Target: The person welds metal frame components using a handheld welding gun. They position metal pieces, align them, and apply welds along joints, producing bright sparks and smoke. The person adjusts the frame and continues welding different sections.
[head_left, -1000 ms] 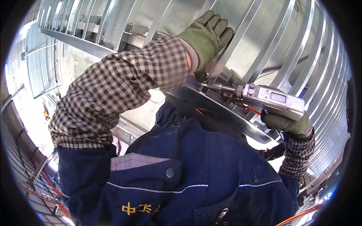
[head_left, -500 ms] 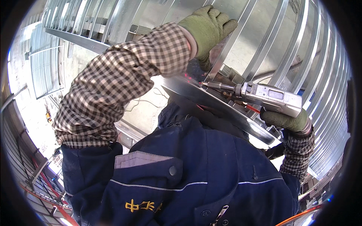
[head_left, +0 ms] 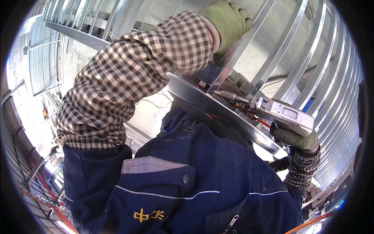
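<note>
My left hand (head_left: 229, 24), in a green work glove, is curled over a shiny metal slat (head_left: 241, 46) at the top; the thumb shows lower down and part of the grip is hidden. My right hand (head_left: 294, 135), also gloved, is wrapped around the handle of a silver handheld laser welding gun (head_left: 286, 115). The gun's narrow nozzle points left, its tip close to where the slat meets the near metal rail (head_left: 194, 93). A faint red glow shows around the tip. Under the gun runs a red hose or cable.
Several parallel metal slats (head_left: 304, 66) run across the right side. Another slatted frame (head_left: 78, 37) stands at the upper left. Thin cables (head_left: 157, 102) lie on the floor beyond the rail. An orange cable (head_left: 307, 223) curves by my lower right.
My left hand has shifted up and right along the slat. The gun's tip has dropped slightly in view, with the rail and slats also shifted. The red sparkle by the tip is fainter.
</note>
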The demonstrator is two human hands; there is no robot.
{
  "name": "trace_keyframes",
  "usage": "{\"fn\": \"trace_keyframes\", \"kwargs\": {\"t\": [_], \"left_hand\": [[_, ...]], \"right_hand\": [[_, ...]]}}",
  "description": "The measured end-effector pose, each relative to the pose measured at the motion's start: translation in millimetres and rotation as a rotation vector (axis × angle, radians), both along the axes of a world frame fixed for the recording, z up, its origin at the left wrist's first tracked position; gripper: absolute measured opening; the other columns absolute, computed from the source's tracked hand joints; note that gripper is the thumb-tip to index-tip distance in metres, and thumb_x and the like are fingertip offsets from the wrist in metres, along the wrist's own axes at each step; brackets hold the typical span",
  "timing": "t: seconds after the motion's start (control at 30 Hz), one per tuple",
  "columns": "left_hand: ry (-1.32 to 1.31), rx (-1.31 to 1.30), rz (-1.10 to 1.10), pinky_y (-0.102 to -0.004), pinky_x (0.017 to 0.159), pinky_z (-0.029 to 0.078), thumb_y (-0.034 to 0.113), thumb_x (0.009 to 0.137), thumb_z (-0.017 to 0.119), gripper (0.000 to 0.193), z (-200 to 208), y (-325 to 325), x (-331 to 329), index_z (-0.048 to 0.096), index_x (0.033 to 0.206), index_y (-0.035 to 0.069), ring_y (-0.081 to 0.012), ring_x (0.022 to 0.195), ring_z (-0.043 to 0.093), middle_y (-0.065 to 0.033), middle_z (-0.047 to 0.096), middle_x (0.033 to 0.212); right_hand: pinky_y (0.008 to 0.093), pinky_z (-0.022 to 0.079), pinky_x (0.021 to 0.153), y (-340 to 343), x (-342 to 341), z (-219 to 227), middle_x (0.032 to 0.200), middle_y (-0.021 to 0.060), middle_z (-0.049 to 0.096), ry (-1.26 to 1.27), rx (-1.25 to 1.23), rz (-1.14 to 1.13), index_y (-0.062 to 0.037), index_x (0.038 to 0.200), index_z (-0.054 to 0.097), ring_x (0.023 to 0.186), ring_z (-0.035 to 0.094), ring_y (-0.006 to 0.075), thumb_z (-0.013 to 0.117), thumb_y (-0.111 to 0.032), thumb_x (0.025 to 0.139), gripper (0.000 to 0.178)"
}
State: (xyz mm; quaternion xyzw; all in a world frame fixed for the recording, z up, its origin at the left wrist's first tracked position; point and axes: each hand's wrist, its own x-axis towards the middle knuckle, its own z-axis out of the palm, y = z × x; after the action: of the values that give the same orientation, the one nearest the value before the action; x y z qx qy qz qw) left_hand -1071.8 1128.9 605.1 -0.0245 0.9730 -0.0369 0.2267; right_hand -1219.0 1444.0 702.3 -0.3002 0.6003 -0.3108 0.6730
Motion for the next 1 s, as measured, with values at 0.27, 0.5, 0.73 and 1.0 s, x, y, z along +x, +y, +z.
{"fn": "trace_keyframes", "kwargs": {"t": [0.27, 0.5, 0.73, 1.0], "left_hand": [[-0.127, 0.078, -0.032, -0.0440, 0.126, 0.041, 0.064, 0.056, 0.103, 0.136, 6.2, 8.0, 0.3, 0.042, 0.163, 0.007, -0.0320, 0.146, 0.055, -0.0116, 0.060, 0.153], [-0.136, 0.106, -0.059, -0.0426, 0.128, 0.038, 0.062, 0.054, 0.104, 0.133, 3.7, 3.6, -9.3, 0.046, 0.161, 0.007, -0.0326, 0.145, 0.056, -0.0124, 0.062, 0.149], [-0.114, 0.131, -0.076, -0.0431, 0.126, 0.040, 0.061, 0.059, 0.102, 0.122, 14.3, 7.0, -7.5, 0.052, 0.157, 0.007, -0.0325, 0.142, 0.058, -0.0134, 0.064, 0.147], [-0.116, 0.223, -0.103, -0.0413, 0.115, 0.051, 0.059, 0.064, 0.101, 0.106, 8.3, 2.3, -9.7, 0.060, 0.147, 0.005, -0.0315, 0.133, 0.066, -0.0130, 0.068, 0.142]], "right_hand": [[0.0285, 0.053, 0.064, 2.5, -10.7, -15.1, 0.093, 0.0030, 0.071, 0.043, -0.209, 0.126, 0.0033, 0.152, 0.060, 0.075, 0.063, 0.0102, 0.082, -0.004, 0.098, 0.058], [0.0284, 0.054, 0.066, -6.9, -8.6, -11.6, 0.095, 0.0032, 0.072, -0.059, -0.026, 0.049, 0.0017, 0.155, 0.059, 0.078, 0.063, 0.0095, 0.083, -0.008, 0.099, 0.062], [0.0286, 0.058, 0.071, -3.4, 5.8, 5.8, 0.103, 0.0058, 0.076, -0.042, 0.088, -0.052, 0.0017, 0.154, 0.059, 0.083, 0.069, 0.0119, 0.083, -0.003, 0.097, 0.063], [0.0283, 0.056, 0.064, 13.2, 22.3, 22.8, 0.096, 0.0067, 0.075, 0.020, 0.158, -0.151, 0.0025, 0.154, 0.059, 0.077, 0.068, 0.0119, 0.083, -0.004, 0.097, 0.062]]}}
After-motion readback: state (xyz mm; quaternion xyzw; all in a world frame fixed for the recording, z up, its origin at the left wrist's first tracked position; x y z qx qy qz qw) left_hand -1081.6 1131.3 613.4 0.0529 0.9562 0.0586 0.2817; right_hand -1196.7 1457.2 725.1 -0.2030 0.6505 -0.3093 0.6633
